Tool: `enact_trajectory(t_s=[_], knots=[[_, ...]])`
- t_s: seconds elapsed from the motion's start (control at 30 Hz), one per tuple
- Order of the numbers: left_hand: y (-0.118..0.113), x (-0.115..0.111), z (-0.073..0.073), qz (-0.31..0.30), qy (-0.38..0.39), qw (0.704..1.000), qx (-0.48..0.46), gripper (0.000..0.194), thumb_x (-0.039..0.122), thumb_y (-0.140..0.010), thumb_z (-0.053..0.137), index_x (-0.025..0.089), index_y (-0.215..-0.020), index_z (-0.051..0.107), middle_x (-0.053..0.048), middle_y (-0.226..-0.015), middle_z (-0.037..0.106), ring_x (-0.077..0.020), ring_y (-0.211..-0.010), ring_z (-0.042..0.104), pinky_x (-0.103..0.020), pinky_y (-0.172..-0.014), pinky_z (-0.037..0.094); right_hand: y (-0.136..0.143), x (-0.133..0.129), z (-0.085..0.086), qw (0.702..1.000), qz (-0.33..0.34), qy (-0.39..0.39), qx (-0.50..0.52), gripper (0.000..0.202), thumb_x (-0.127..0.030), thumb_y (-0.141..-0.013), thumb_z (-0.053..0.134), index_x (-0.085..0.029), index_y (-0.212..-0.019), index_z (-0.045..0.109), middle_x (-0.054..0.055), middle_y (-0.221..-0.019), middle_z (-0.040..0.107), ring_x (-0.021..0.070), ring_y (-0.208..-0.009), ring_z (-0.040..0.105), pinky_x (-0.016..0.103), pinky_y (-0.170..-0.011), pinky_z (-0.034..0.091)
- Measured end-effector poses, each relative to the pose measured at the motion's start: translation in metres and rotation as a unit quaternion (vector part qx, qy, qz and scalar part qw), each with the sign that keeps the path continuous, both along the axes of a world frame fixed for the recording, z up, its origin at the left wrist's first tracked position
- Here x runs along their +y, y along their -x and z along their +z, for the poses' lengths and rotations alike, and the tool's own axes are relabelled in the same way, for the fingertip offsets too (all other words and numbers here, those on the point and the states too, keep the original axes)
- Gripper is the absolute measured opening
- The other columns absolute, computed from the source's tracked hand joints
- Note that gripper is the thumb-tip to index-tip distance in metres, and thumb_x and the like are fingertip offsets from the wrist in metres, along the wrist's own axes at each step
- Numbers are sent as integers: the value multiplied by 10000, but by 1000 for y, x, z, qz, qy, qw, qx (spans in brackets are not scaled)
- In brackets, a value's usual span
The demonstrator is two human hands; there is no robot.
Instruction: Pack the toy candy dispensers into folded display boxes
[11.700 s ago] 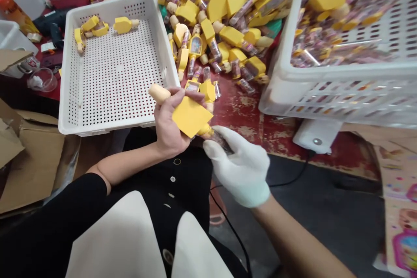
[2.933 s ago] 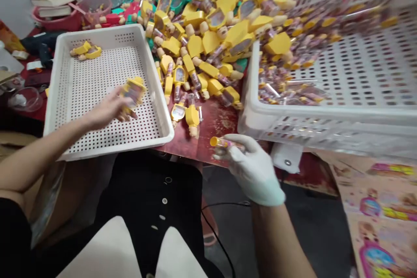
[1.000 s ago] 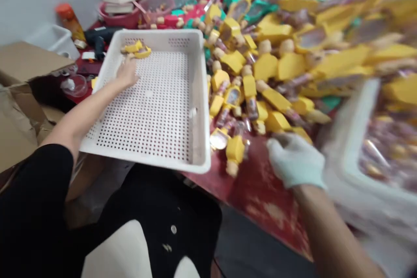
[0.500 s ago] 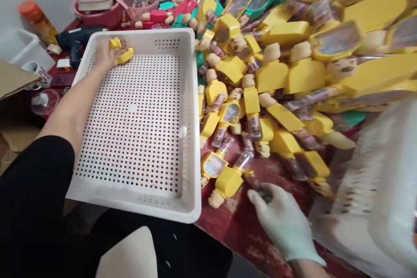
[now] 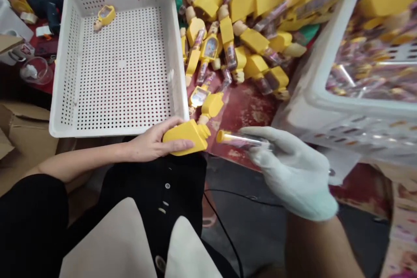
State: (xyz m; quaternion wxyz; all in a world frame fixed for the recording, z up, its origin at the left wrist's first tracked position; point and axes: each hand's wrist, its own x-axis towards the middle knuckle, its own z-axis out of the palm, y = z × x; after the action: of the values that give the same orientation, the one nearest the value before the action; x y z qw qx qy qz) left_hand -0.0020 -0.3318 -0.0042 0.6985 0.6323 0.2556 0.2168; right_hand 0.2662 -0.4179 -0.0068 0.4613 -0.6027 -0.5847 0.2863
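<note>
My bare left hand (image 5: pixel 146 143) grips a yellow plastic bottle-shaped toy body (image 5: pixel 182 138), its ridged neck pointing right. In my white-gloved right hand (image 5: pixel 291 169) is a clear tube (image 5: pixel 243 140) with a yellow end, held nearly level between the fingers. That yellow end faces the neck across a small gap; the two pieces are apart. Just beyond the left hand stands a white perforated basket (image 5: pixel 119 132). One yellow toy with a bear-like head (image 5: pixel 106 16) lies in its far left corner.
Many yellow toys (image 5: pixel 243 2) with tan heads and clear tubes are heaped on the red table (image 5: pixel 244 104). At right, a second white basket (image 5: pixel 368 115) holds many clear tubes. A dark power tool (image 5: pixel 52 6) and a clear cup (image 5: pixel 35 71) are at left.
My left hand has let go of the yellow toy in the basket, come back toward me and now holds a toy body. My right hand has lifted a tube from the table. The view has shifted.
</note>
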Motion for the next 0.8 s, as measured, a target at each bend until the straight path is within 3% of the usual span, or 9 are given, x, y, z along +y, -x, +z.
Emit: enact_trajectory(t_s=[0.07,0.17,0.27,0.37,0.57,0.8], knots=[[-7,-14,-9,-15,-38,999,16,391,487,-886,719,182,-1078,569,-27,-980,602,-118,-832,578,-233,-718,485,1,-20,8,992,62,-23,-111,294,-458,-928,659,-237,-1114,713,45,-877,680,140,-684,594,273,-623,488],[-8,-26,-14,-63,-87,990,88,403,518,-874,724,182,-1046,586,2,-896,589,-115,-782,552,-232,-687,440,0,-42,10,953,112,-79,-271,299,-433,-991,567,-218,-1166,678,40,-881,675,140,-709,631,258,-636,487],[-3,-39,-19,-132,-88,978,134,428,566,-869,710,179,-998,582,18,-829,582,-105,-711,527,-226,-640,403,7,-63,-4,895,137,-125,-405,354,-469,-1038,465,-198,-1140,668,52,-894,687,136,-684,637,248,-559,426],[6,-58,-32,-190,-52,967,163,467,616,-861,697,184,-978,562,21,-822,588,-103,-702,539,-216,-625,398,27,-91,-25,858,152,-141,-471,426,-451,-1075,351,-176,-1030,672,28,-722,631,116,-533,548,270,-483,322],[25,-94,-67,-256,23,935,245,527,680,-826,688,185,-941,546,26,-752,566,-105,-643,533,-210,-564,363,63,-140,-58,863,166,-132,-458,359,-398,-1069,423,-126,-1005,649,21,-674,634,114,-489,518,288,-502,325],[35,-104,-88,-309,29,924,224,524,683,-808,696,194,-893,527,15,-738,601,-108,-621,561,-203,-544,364,74,-149,-66,888,238,-117,-375,352,-335,-1085,366,-115,-995,626,20,-674,624,110,-507,529,288,-527,355]])
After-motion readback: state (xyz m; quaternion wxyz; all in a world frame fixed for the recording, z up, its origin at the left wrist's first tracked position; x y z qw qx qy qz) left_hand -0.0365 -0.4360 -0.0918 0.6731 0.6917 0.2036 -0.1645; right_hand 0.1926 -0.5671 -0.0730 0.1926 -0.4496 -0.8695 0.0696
